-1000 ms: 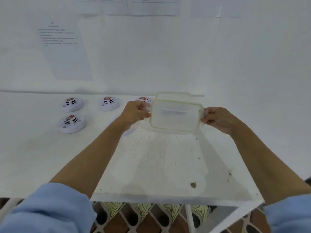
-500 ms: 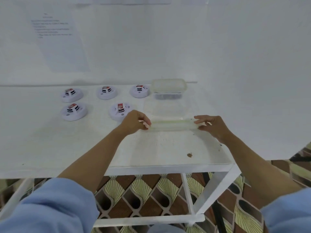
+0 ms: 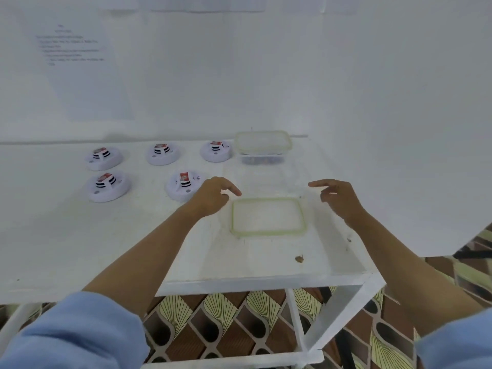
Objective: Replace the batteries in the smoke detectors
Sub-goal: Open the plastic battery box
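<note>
Left hand (image 3: 210,198): hovers above the table, forefinger stretched out to the right, the other fingers loosely curled; it holds nothing.
Right hand (image 3: 342,199): hovers opposite, forefinger stretched out to the left, the rest loosely curled; also holding nothing.
Lid (image 3: 267,217): flat, green-rimmed, lying on the table between and just below the two hands; neither hand touches it.
Open box (image 3: 294,182): clear and faint, standing just behind the lid, between the two forefingers; whether anything is inside cannot be told.
Closed box (image 3: 263,141): further back against the wall, its own lid on, with something dark at the bottom, too small to identify.
Smoke detectors (image 3: 107,186): five white round units on the table, left of the boxes, three in a back row and two in front, each apart from its neighbours.
Nearest detector (image 3: 183,183): just beside the left hand, partly hidden by it; a red-labelled block with black stripes stands at its centre.
Handling: probably light, stiff moulded plastic with a smooth, somewhat slippery shell; not soft, but clips and covers may snap if forced.
Where to hold: likely around the rim with one hand, leaving the centre free for the other.
Table (image 3: 80,235): white top on a white frame.
</note>
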